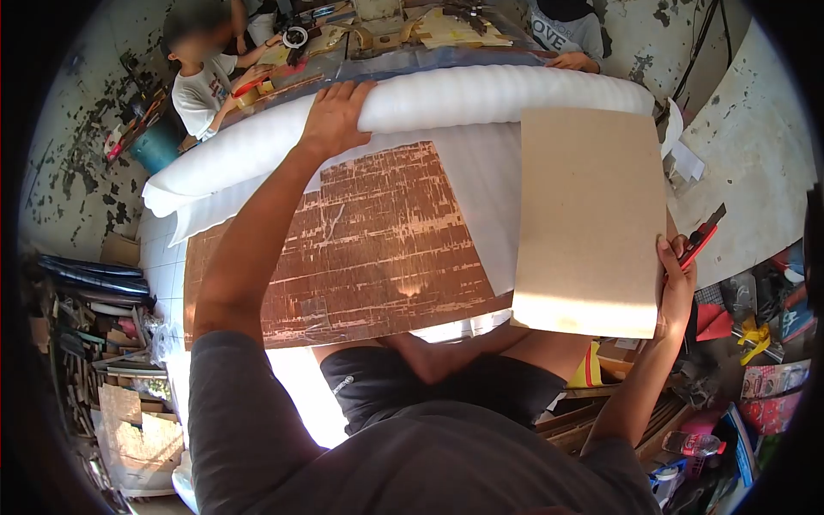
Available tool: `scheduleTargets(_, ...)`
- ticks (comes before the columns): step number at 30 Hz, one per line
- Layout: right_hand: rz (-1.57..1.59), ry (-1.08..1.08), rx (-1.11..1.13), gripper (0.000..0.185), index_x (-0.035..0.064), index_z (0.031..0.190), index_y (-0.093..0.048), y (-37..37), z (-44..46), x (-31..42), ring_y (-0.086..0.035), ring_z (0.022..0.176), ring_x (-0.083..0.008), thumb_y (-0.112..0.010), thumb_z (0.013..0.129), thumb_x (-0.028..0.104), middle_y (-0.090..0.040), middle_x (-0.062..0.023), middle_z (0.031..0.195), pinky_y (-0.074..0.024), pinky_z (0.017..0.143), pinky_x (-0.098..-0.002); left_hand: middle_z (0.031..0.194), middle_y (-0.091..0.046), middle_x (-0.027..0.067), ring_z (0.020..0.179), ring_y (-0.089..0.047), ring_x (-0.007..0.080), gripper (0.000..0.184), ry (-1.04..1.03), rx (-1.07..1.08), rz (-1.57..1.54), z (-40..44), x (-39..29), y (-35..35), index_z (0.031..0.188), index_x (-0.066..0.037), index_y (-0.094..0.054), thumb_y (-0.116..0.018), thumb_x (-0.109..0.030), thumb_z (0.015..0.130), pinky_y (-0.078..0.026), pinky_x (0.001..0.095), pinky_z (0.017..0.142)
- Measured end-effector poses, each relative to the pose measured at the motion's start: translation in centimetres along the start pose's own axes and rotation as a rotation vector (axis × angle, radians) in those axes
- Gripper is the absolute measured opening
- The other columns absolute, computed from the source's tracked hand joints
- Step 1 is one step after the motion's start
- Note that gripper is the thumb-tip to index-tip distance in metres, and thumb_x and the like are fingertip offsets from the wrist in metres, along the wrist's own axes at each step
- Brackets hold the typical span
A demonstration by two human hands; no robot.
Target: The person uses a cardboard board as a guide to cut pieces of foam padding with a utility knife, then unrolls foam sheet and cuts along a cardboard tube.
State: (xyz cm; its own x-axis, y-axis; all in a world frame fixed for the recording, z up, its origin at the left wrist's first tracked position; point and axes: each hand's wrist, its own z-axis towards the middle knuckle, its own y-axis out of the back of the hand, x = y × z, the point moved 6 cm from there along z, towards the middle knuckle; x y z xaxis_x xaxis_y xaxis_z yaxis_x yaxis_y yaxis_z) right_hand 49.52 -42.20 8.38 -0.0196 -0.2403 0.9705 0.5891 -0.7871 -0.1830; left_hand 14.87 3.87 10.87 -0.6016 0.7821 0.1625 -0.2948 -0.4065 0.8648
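A long roll of white foam sheet [463, 94] lies across the far side of the work surface. My left hand [337, 118] rests on top of the roll, its fingers spread. In my right hand [678, 262] is a red utility knife [702, 237] with its dark blade showing, pointing up and away. The same hand is at the right edge of a flat tan board [588, 215], which stretches from the roll towards my lap. A worn brown wooden board [386, 236] lies below the roll, with some foam sheet spread beside it.
A person in a white shirt [199, 99] sits at the far left, another in a grey shirt [566, 34] at the far right. Stacked scraps [129, 343] line the left. A plastic bottle [693, 444] and clutter lie at the lower right.
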Motion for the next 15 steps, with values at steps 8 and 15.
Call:
scheduleTargets(8,-0.002,0.105,0.005,0.028,0.0184,0.086,-0.047,-5.8,1.6,3.4,-0.048,0.09,-0.007,-0.073,0.095,0.012,-0.05,0.0058,0.089,-0.0372,0.087,-0.0221,0.135,-0.057,0.0115,0.128,-0.053,0.0327,0.09,0.076,0.001,0.081,-6.9,7.2,1.5,0.149,-0.017,-0.044,-0.086,-0.023,0.069,-0.039,0.0496,0.113)
scheduleTargets(15,0.292,0.12,0.146,0.027,0.0175,0.083,-0.049,-12.6,4.3,4.8,-0.062,0.082,-0.0088,-0.072,0.096,0.01,-0.06,0.0016,0.086,-0.0512,0.073,-0.0254,0.152,-0.045,0.0127,0.146,-0.039,0.0339,0.097,0.246,0.106,0.157,-10.1,7.4,-0.9,0.157,-0.019,-0.034,-0.086,-0.031,0.075,-0.024,0.0614,0.123)
